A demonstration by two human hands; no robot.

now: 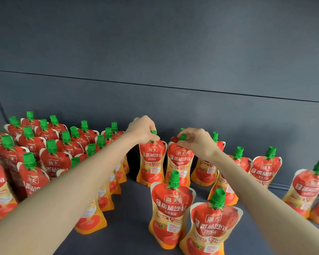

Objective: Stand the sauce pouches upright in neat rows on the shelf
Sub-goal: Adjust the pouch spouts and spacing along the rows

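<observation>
Left grip (143,130) is closed round the green screw cap (153,132) of a red-and-orange spouted sauce pouch (151,164); fingers curl over the spout from above. Right grip (196,142) pinches the green cap (183,137) of a second, identical pouch (180,162) just to its right. Both held pouches stand upright on the dark grey-blue shelf (133,229), far centre, side by side and almost touching, labels facing the camera. Whether their bases rest fully on the shelf, cannot tell.

Left side: dense block of the same pouches (31,162), upright in several rows, partly hidden by the left forearm. Near centre: two more upright pouches, one (170,208) behind, one (213,230) nearer and to its right, its base cut off by the frame's bottom edge. Right side: looser pouches, spaced apart, some tilted, e.g. (265,168) and (307,190). One more pouch shows behind the right-held one, mostly hidden. Plain dark back panel (173,52) behind the shelf.
</observation>
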